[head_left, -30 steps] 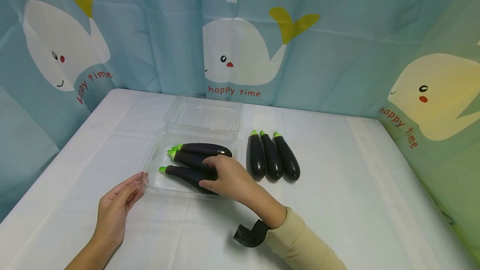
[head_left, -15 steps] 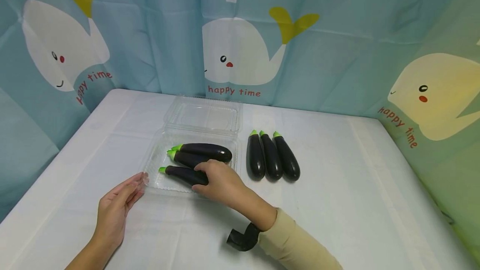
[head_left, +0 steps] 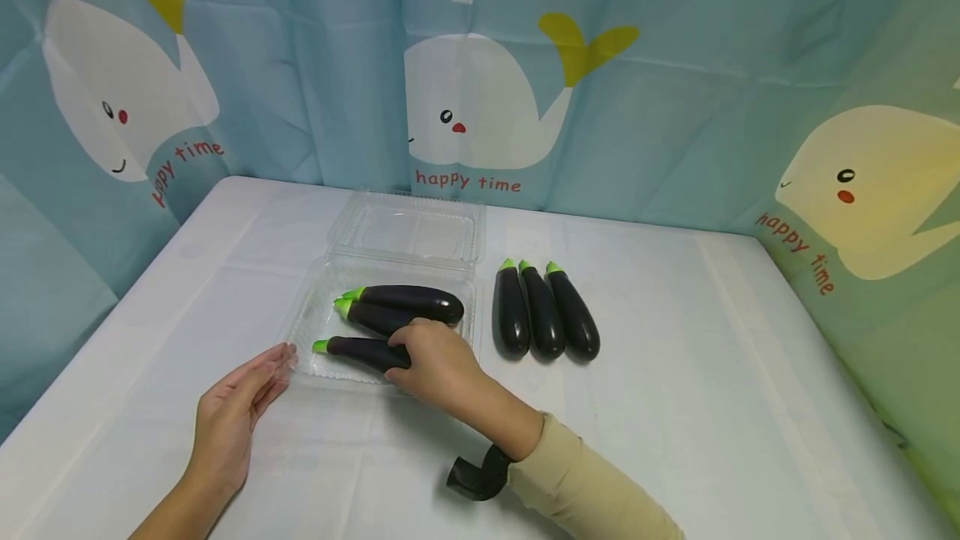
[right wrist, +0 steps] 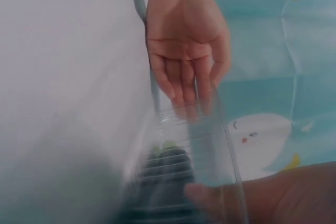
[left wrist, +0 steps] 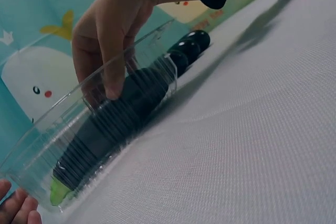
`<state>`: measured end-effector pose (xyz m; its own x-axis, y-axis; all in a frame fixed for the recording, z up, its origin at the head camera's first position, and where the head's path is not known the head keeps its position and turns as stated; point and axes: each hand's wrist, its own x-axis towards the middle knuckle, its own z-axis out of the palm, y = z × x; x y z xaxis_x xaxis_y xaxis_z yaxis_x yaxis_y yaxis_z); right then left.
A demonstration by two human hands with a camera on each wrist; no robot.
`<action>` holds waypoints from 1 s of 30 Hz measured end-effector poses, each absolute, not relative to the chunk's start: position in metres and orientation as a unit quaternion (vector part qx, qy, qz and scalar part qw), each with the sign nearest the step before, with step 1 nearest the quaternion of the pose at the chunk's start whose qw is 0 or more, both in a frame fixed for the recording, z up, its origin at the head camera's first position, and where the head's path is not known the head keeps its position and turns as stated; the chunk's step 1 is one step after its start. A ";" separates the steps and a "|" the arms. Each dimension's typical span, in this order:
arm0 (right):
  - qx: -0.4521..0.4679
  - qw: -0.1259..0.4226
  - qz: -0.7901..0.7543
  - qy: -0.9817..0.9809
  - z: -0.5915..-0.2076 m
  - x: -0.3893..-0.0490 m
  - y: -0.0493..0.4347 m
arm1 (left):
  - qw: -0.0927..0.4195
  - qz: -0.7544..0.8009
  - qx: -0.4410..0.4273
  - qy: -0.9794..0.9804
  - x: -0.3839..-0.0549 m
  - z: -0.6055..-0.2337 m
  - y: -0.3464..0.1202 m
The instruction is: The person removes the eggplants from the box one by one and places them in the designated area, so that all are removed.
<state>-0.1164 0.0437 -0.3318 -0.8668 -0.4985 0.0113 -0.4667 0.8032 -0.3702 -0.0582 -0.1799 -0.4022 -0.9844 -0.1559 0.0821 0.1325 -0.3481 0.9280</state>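
Note:
Inside a hinged clear plastic container (head_left: pixel 307 357), three dark eggplants with green stem ends lie crosswise. My right hand (head_left: pixel 438 361) reaches in from the right and grips the nearest eggplant (head_left: pixel 363 350), thumb on its near side and fingers on the far side. The left wrist view shows this right hand (left wrist: pixel 107 40) bent down over the rim, onto the eggplant (left wrist: pixel 105 129) behind the ribbed wall. Two others, a back eggplant (head_left: pixel 412 301) and a middle eggplant (head_left: pixel 375 317), lie beyond it. My left hand (head_left: pixel 236 407) touches the container's near left corner with extended fingers (right wrist: pixel 184 85).
Behind the base, the container's lid (head_left: pixel 405 227) lies folded back. Three more eggplants (head_left: pixel 546 319) lie side by side to the right on the white tablecloth (head_left: pixel 697 407). A blue whale-print curtain (head_left: pixel 337 65) stands behind the table.
My right hand has shifted left and taken hold of the nearest eggplant, whose stem end has moved slightly left and toward me. The left hand stays at the container corner.

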 end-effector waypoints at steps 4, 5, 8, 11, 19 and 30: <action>-0.261 0.045 -0.163 0.950 -0.331 -0.118 0.041 | 0.087 -0.821 0.009 -0.564 -0.059 -0.402 -0.180; -0.264 0.045 -0.159 0.950 -0.330 -0.118 0.040 | 0.087 -0.821 0.010 -0.564 -0.059 -0.401 -0.180; -0.267 0.044 -0.151 0.951 -0.330 -0.119 0.040 | 0.085 -0.822 0.013 -0.563 -0.059 -0.401 -0.180; -0.270 0.040 -0.149 0.950 -0.331 -0.119 0.041 | 0.086 -0.823 0.012 -0.562 -0.059 -0.401 -0.180; -0.273 0.039 -0.158 0.948 -0.331 -0.119 0.043 | 0.086 -0.829 0.009 -0.553 -0.058 -0.402 -0.180; -0.265 0.048 -0.224 0.937 -0.319 -0.123 0.052 | 0.083 -0.827 0.015 -0.556 -0.058 -0.402 -0.179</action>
